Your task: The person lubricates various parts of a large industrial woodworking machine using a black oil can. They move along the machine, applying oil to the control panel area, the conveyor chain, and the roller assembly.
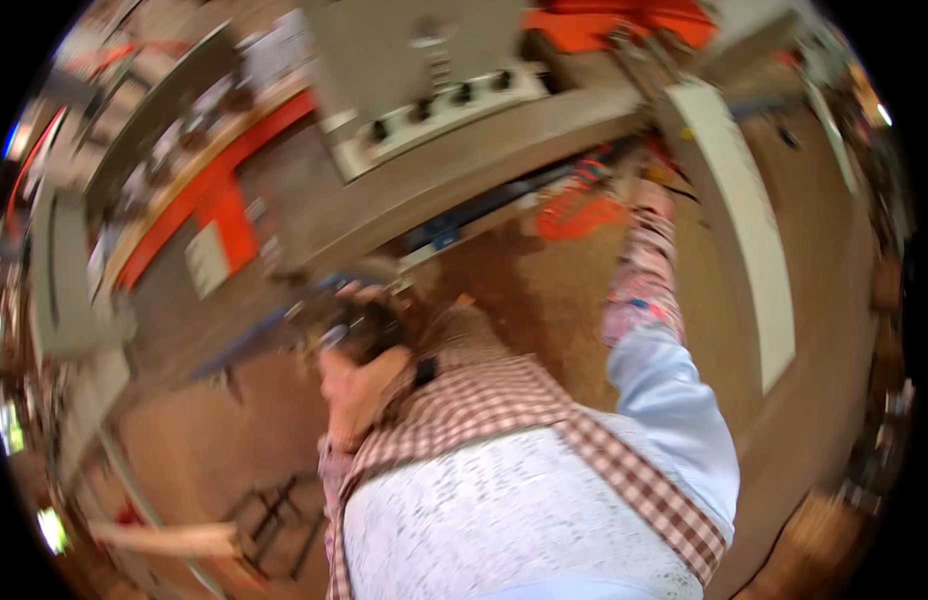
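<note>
My left hand (359, 390) is wrapped around a dark, rounded object (372, 328) with a shiny part. Motion blur hides its exact kind. It sits close to the near edge of a grey metal bench frame (434, 195). My right arm stretches far forward, and my right hand (652, 185) reaches under the frame beside a pale upright beam. Its fingers are blurred and partly hidden among small red and yellow things. Just left of that hand hangs or lies a bright orange bundle (576, 212), which looks like cord.
A grey metal housing with a row of black knobs (462, 92) stands on the frame. Orange-red metal parts (229, 220) are at the left. The long pale beam (739, 215) slants down at the right. A wooden piece (174, 540) and a dark metal stand (279, 520) are at lower left.
</note>
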{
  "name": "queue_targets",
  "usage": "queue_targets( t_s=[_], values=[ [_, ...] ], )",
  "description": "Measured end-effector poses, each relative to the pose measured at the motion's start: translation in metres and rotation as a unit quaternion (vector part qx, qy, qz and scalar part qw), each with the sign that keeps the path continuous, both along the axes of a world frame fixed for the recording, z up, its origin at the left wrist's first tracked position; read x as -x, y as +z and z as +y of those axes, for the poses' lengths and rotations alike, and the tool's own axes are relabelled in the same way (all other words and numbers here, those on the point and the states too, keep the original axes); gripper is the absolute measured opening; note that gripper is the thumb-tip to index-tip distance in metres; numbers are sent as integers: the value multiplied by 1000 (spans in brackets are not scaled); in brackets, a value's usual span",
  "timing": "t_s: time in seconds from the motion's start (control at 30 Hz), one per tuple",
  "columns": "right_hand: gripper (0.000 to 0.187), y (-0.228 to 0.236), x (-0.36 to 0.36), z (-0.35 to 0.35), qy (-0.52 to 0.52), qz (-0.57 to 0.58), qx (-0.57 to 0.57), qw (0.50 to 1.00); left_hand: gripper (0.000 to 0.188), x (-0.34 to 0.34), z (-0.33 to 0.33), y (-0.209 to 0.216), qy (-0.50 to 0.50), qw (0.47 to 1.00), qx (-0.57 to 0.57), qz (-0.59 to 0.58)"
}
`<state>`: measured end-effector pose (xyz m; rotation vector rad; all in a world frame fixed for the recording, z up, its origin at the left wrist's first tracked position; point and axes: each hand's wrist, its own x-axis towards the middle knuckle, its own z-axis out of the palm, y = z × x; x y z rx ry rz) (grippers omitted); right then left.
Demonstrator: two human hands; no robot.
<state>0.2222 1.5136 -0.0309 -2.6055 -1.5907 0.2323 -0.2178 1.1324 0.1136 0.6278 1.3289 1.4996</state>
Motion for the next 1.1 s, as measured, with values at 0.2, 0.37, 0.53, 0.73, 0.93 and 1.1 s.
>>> queue_targets(
  t_s=[0.2,0.37,0.53,0.73,0.93,1.1],
  values=[
    [50,-14,44,26,117,-57,125,984,84,8,-39,-39,30,994,-100,-31],
    [36,-61,5,-7,80,233,56,968,73,-10,-2,18,68,992,103,21],
    [67,62,206,-172,220,665,38,713,72,1,2,15,93,994,54,1],
    [126,183,366,-237,554,655,74,509,102,24,19,9,100,986,-128,28],
    [97,218,426,-244,560,639,176,497,121,69,13,12,175,946,-221,161],
    [50,260,507,-255,497,698,252,450,129,137,-9,63,177,944,-125,250]
  ],
)
